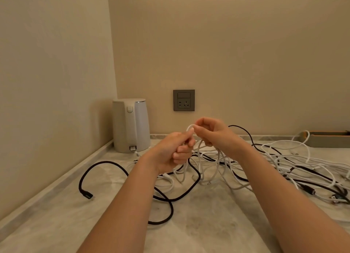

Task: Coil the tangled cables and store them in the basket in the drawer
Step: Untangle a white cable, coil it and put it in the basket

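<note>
Two curled grips, left hand [173, 151] and right hand [215, 134] pinching white cable [188, 128], tangle [295, 164] cut off rightward

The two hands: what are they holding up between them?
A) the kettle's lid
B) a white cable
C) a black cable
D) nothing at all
B: the left hand and the right hand both pinch a loop of white cable, raised above the countertop.
</note>
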The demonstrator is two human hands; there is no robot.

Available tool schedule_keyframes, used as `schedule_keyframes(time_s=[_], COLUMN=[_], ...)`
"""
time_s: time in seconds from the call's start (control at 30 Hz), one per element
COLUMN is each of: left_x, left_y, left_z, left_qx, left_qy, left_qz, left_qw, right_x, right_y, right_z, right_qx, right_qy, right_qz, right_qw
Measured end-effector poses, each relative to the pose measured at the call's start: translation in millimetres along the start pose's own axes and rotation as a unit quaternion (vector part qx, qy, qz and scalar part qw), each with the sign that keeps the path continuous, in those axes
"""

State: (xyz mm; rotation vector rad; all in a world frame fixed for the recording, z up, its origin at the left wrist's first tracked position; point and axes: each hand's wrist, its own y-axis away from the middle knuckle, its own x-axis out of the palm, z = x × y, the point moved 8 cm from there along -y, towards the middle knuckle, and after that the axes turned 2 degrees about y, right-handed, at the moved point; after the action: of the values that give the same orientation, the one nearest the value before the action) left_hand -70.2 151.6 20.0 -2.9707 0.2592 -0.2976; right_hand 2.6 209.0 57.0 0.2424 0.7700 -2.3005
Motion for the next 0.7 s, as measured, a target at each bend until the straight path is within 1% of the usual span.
schedule_keyframes(time_s=[0.1,0.17,0.2,0.3,0.4,0.47,0.5,0.6,0.63,0.7], left_x=[-10.9,-24.3,-31.5,-44.2,-42.1,-40.4,-40.7,-44.2,-46.1,-50.0], left_y=[1.4,3.0,3.6,2.8,0.2,0.3,0.8,3.5,4.2,5.3], left_z=[-9.6,-14.8,-16.0,-13.7,-12.2,-13.2,-14.1,-15.1,-14.9,-14.2], left_qx=[0.043,0.069,0.076,0.076,0.074,0.078,0.081,0.084,0.082,0.081], left_qy=[0.081,0.143,0.165,0.184,0.185,0.192,0.198,0.219,0.223,0.234], left_qz=[-0.011,-0.038,-0.056,-0.101,-0.114,-0.117,-0.118,-0.132,-0.14,-0.159], left_qw=[0.996,0.987,0.982,0.975,0.973,0.971,0.97,0.963,0.961,0.956], right_x=[-10.6,-22.4,-28.8,-41.3,-50.9,-54.8,-54.1,-47.0,-44.9,-44.7], right_y=[2.7,3.5,3.2,3.0,2.5,5.5,6.1,7.0,7.3,7.8], right_z=[-8.6,-15.1,-18.5,-23.5,-22.2,-18.4,-17.6,-16.8,-15.1,-11.8], right_qx=[0.027,0.039,0.046,0.055,0.051,0.069,0.084,0.117,0.113,0.098], right_qy=[0.095,0.19,0.211,0.209,0.22,0.196,0.171,0.11,0.106,0.097], right_qz=[-0.001,-0.018,-0.033,-0.085,-0.171,-0.214,-0.213,-0.171,-0.161,-0.164], right_qw=[0.995,0.981,0.976,0.973,0.959,0.954,0.958,0.972,0.975,0.977])
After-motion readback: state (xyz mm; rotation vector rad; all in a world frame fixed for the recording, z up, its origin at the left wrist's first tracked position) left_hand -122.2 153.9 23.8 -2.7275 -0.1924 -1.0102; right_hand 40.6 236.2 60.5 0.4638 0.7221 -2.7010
